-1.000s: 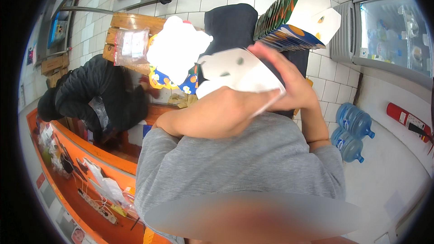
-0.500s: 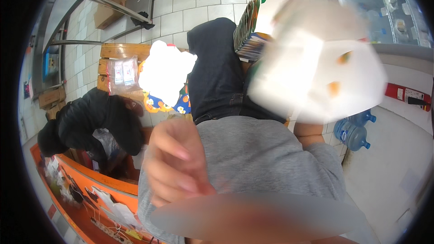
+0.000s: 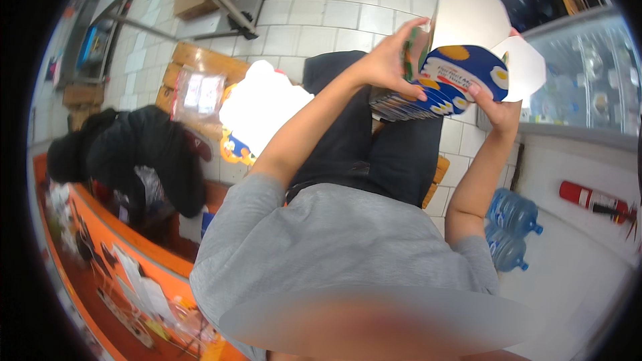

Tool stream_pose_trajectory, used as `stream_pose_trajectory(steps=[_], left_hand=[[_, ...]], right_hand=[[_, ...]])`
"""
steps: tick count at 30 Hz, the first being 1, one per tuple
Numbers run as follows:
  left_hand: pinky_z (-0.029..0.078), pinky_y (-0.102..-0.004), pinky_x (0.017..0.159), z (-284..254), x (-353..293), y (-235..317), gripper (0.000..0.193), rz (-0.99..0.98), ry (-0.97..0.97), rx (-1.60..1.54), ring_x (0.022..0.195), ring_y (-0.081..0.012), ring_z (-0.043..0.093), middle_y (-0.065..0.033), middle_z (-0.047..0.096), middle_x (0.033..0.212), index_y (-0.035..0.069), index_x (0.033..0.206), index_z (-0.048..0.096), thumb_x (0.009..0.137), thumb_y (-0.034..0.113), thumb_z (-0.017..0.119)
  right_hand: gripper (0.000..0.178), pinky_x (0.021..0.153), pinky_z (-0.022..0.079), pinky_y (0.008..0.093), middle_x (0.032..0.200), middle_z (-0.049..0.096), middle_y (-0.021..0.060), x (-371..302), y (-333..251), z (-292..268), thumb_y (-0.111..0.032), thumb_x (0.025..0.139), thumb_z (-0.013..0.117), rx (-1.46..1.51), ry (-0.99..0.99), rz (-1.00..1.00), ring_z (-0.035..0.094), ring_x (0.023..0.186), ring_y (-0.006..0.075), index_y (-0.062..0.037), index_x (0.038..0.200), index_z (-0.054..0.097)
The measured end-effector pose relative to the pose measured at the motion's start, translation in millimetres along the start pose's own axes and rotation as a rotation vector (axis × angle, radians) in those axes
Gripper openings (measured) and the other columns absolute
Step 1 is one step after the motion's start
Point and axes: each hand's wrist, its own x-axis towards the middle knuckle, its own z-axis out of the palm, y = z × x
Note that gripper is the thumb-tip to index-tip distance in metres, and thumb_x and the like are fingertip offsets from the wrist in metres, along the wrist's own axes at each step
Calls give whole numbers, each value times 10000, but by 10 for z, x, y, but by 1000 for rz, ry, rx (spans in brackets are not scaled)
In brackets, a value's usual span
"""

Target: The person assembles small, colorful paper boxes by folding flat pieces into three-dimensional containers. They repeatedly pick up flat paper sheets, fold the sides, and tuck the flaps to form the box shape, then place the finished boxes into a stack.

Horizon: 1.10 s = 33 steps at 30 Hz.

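Both my hands hold a white-lined paper food box with blue egg-printed sides, at the end of a nested stack of like boxes over my lap. My left hand is closed round the box's left side, fingers at its far edge and thumb low on the front. With its thumb pressed on the blue front, my right hand grips the right side; its other fingers are mostly hidden behind the box. White flaps stick out at the top and right. Left of my thighs lies a pile of flat white box blanks.
The blanks lie on a wooden bench beside a clear plastic bag. Blue water jugs and a fire extinguisher are at the right, below a glass-fronted fridge. A black jacket hangs over an orange counter.
My left hand has moved from near my chest out to the box stack. The white box, blurred at the right before, is now at the stack with both hands on it.
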Motion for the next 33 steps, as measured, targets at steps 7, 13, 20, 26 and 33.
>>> stream_pose_trajectory(steps=[7,13,20,26,33], left_hand=[[281,-353,1065,-64,39,-104,1406,160,-66,-72,1266,-326,351,-241,387,1297,-70,1401,92,390,458,914],[346,-377,969,144,363,299,1033,498,251,139,1150,-347,411,-178,455,1160,112,1377,350,560,536,819],[368,-399,929,115,313,219,621,418,73,295,1085,-318,454,-113,486,1172,169,1122,607,619,498,761],[334,-427,990,96,125,230,682,372,147,96,1209,-400,390,-213,417,1302,114,1290,477,751,481,677],[338,-407,991,-401,-1638,-701,803,-376,1203,550,1173,-353,409,-208,426,1239,1,1292,371,671,320,769]], right_hand=[[613,896,456,349,1218,514,176,-133,589,-33,-321,782,683,-149,-58,321,510,1101,257,28,1240,472],[532,943,417,388,1287,448,194,-196,185,148,-383,863,515,253,291,212,435,1185,282,23,1206,495],[354,1012,351,494,1346,392,208,-45,198,353,-295,913,381,-181,172,163,374,1254,323,-1,1068,502],[472,1058,256,474,1385,362,181,-126,326,374,-376,910,413,61,213,145,345,1278,339,6,1173,499],[424,982,338,462,1272,445,152,-461,-28,300,-231,891,492,-43,858,-87,396,1231,325,23,1226,440]])
